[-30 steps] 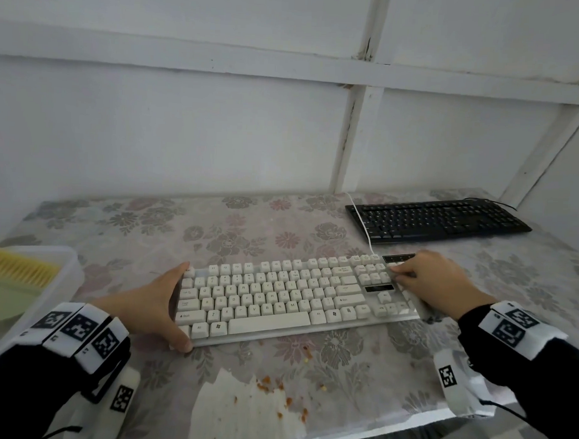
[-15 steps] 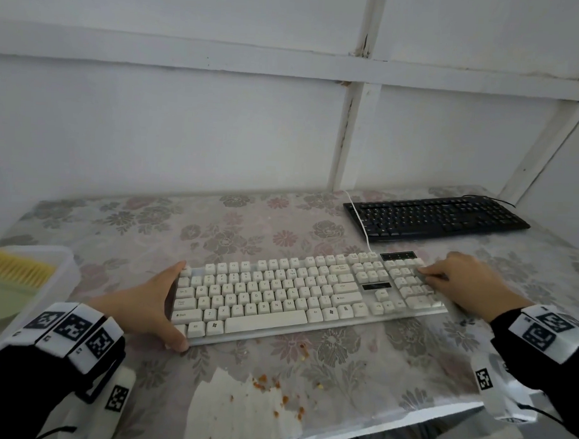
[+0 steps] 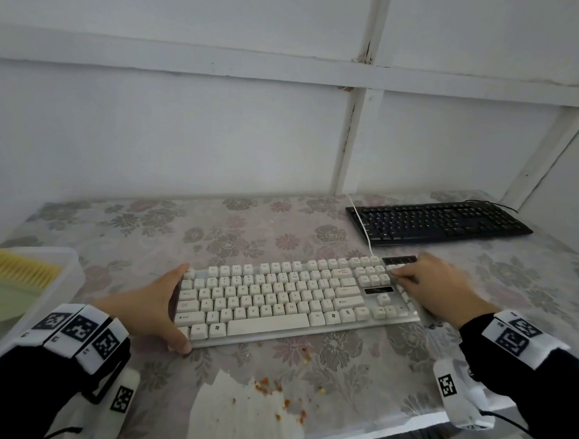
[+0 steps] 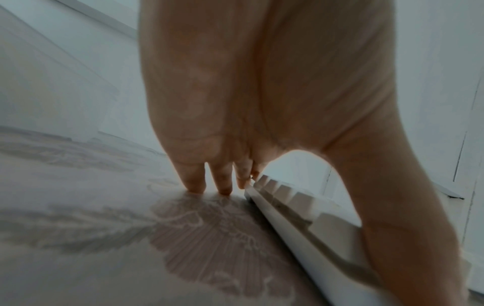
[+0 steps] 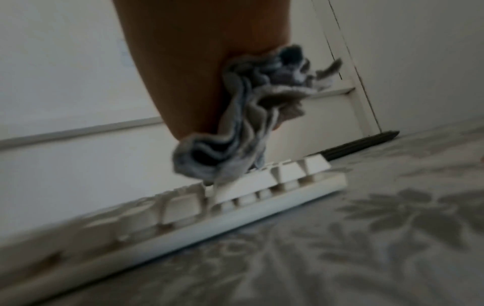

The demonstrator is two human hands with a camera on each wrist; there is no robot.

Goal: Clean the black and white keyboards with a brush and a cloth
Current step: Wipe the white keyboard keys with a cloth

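Note:
The white keyboard (image 3: pixel 295 301) lies across the middle of the table. My left hand (image 3: pixel 163 308) braces its left end, with straight fingers (image 4: pixel 193 178) on the tablecloth beside the edge and the thumb at the front corner. My right hand (image 3: pixel 438 290) is over the number pad and grips a crumpled grey cloth (image 5: pixel 243 124), which touches the keys there. The black keyboard (image 3: pixel 439 224) sits untouched at the back right. Yellow brush bristles (image 3: pixel 17 269) show in a tub at the left edge.
A translucent plastic tub (image 3: pixel 68 277) stands at the left. A torn white paper sheet (image 3: pixel 242 414) with orange crumbs (image 3: pixel 275 388) lies at the front edge. The white keyboard's cable (image 3: pixel 363 225) runs over the black keyboard's left end. The wall is close behind.
My right hand with the cloth swept right across the number pad to the keyboard's end, then came back left over it. The left hand stayed in place.

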